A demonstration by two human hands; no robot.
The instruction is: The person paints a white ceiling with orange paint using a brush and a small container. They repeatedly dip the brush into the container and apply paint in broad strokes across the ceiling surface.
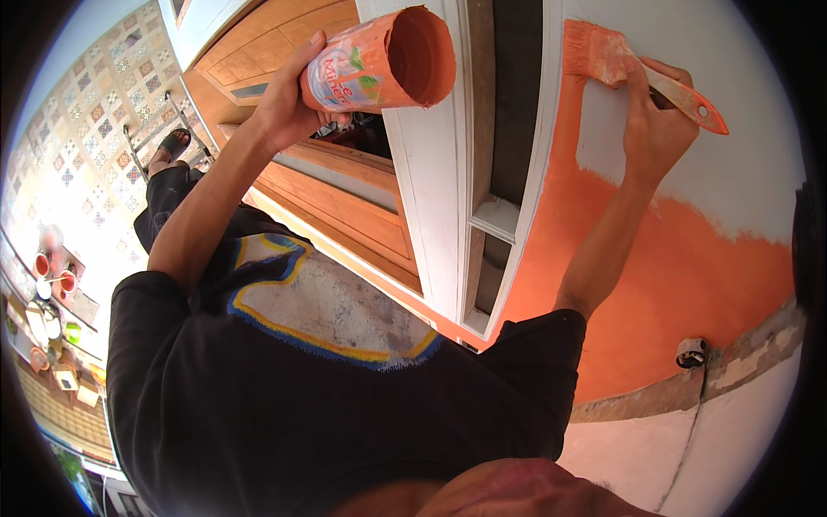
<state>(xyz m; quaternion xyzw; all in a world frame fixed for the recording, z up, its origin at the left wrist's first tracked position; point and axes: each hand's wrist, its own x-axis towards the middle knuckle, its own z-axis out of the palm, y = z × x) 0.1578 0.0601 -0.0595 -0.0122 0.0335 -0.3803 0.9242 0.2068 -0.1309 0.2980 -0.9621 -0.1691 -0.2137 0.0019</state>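
My left hand (289, 108) is wrapped round a cut-off plastic bottle (357, 77) that serves as a paint pot. It is tilted, its ragged mouth turned to the right, and orange paint coats its inside. Between the fingers and thumb of my right hand (662, 138) is a flat paintbrush (680, 96) with an orange, paint-smeared handle. Its orange-loaded bristles touch the wall (732, 172) beside the window frame. A wet orange strip runs down from the bristles to a broad orange painted area (620, 284). Pale unpainted wall lies around and above my right hand.
A white window frame (431, 198) stands between my hands, with wooden door panels (332, 211) to its left. Below left are a ladder (177, 121), a sandalled foot and patterned tiles (95, 164). Containers (60, 280) stand far left. A round wall box (692, 352) trails a cable.
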